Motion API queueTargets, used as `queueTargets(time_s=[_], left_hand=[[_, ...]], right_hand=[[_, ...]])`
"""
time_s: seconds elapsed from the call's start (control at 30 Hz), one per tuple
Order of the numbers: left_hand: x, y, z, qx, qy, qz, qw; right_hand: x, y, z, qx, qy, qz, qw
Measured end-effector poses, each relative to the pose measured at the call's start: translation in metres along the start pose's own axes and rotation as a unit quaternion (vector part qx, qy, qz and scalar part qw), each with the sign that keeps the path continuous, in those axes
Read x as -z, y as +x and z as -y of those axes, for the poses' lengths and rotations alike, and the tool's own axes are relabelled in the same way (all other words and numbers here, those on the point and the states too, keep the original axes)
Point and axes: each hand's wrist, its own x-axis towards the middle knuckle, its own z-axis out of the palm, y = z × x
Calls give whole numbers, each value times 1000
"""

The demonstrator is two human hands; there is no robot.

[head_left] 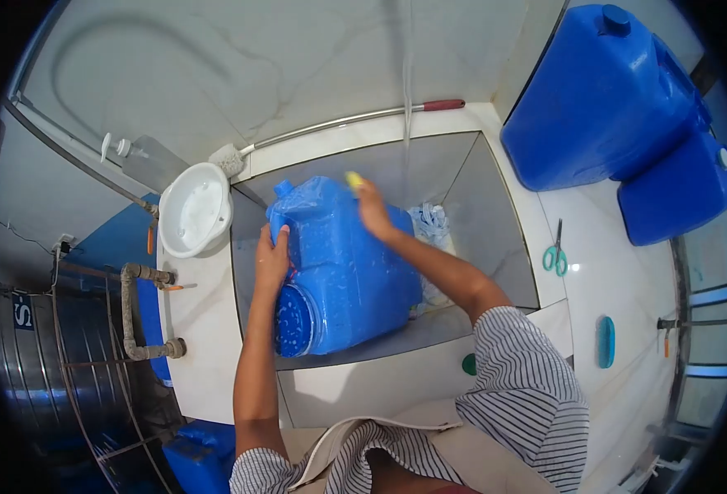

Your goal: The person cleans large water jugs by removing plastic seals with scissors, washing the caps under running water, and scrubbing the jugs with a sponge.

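A wet, soapy blue plastic jerrycan (359,276) lies tilted over the grey sink basin (503,230), its small cap at the upper left and its wide round lid (295,319) at the lower left. My left hand (272,259) is closed around the handle on the jerrycan's left side. At the jerrycan's upper right, my right hand (373,212) grips a yellow sponge (354,179), slightly blurred. Behind that forearm, a bluish-white crumpled cloth or bag (431,222) lies in the basin. A thin stream of water or clear hose (409,78) hangs above the basin.
A white bowl (196,210) and a pump bottle (153,160) stand at left. A long-handled brush (339,123) lies along the back ledge. To the right are two blue jerrycans (586,107), scissors (556,257) and a teal brush (605,342). Pipes (129,313) rise at left.
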Motion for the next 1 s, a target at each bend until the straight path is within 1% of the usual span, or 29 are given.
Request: queueTargets(time_s=[0.03, 0.07, 0.1, 0.13, 0.17, 0.2, 0.23, 0.3, 0.33, 0.37, 0.4, 0.43, 0.47, 0.5, 0.53, 0.57, 0.6, 0.63, 0.67, 0.7, 0.73, 0.77, 0.8, 0.83, 0.87, 0.9, 0.93, 0.97, 1.0], left_hand=[[1, -2, -1, 14, 12, -2, 1000], [0, -4, -3, 14, 13, -6, 1000], [-1, -5, -5, 17, 27, -18, 999], [1, -3, -5, 20, 40, -30, 999], [-3, 15, 23, -30, 67, -58, 996], [-3, 15, 20, -25, 65, -58, 996], [-6, 15, 11, -50, 80, -56, 994], [-17, 7, 3, -75, 91, -52, 992], [-25, 6, 0, -119, 157, -76, 978], [-31, 6, -6, -165, 221, -101, 956], [-35, 4, -13, -172, 220, -101, 955], [-40, 1, -19, -215, 219, -95, 947], [-48, -4, -24, -255, 215, -87, 939], [-54, -7, -32, -214, 159, -39, 963], [-54, -4, -38, -216, 160, -35, 963], [-53, -1, -44, -189, 99, -23, 977], [-51, 5, -47, -161, 37, -14, 986], [-50, 15, -41, -164, 37, -14, 986], [-51, 28, -27, -119, -2, -60, 991], [-51, 31, -19, -70, -42, -105, 991], [-52, 24, -22, -68, -41, -102, 992], [-55, 17, -26, -30, 17, -113, 993], [-59, 9, -36, 5, 74, -125, 989], [-63, -11, -44, 3, 72, -120, 990], [-65, -38, -51, -86, 218, -142, 962], [-64, -56, -57, -175, 357, -159, 904], [-62, -62, -59, -180, 356, -154, 904], [-56, -65, -62, -310, 378, -164, 857], [-51, -63, -64, -436, 389, -174, 792]], right_hand=[[18, 1, -50, -155, -12, 55, 986], [30, -19, -108, -78, -162, 0, 984], [52, -42, -126, -297, -31, 96, 950], [50, -76, -128, -256, -35, 57, 964], [48, -104, -127, -219, -40, 17, 975], [49, -114, -88, -173, -23, 60, 983], [50, -122, -25, -124, -7, 100, 987], [36, -108, 54, 112, -37, 58, 991], [42, -87, 89, 257, -121, 84, 955], [45, -63, 113, 394, -202, 104, 890], [40, -48, 122, 397, -205, 97, 889], [34, -37, 128, 374, -284, 285, 835], [35, -34, 132, 330, -350, 462, 745], [40, -38, 137, 328, -352, 457, 748], [45, -45, 141, 275, -310, 448, 792], [49, -55, 145, 219, -263, 438, 831], [58, -72, 142, 219, -264, 436, 832], [73, -96, 136, 229, -204, 314, 898], [88, -110, 131, 235, -140, 187, 944], [102, -116, 127, 172, -135, 188, 957], [111, -125, 131, 106, -128, 189, 968], [120, -124, 137, 103, -129, 187, 968], [134, -115, 165, 116, -110, 139, 977], [145, -109, 186, 128, -92, 91, 983], [148, -106, 194, 126, -94, 85, 984], [145, -103, 202, 217, -230, 112, 942], [140, -103, 206, 299, -360, 137, 873], [129, -105, 209, 341, -345, 137, 864], [132, -116, 211, 338, -348, 129, 865]])
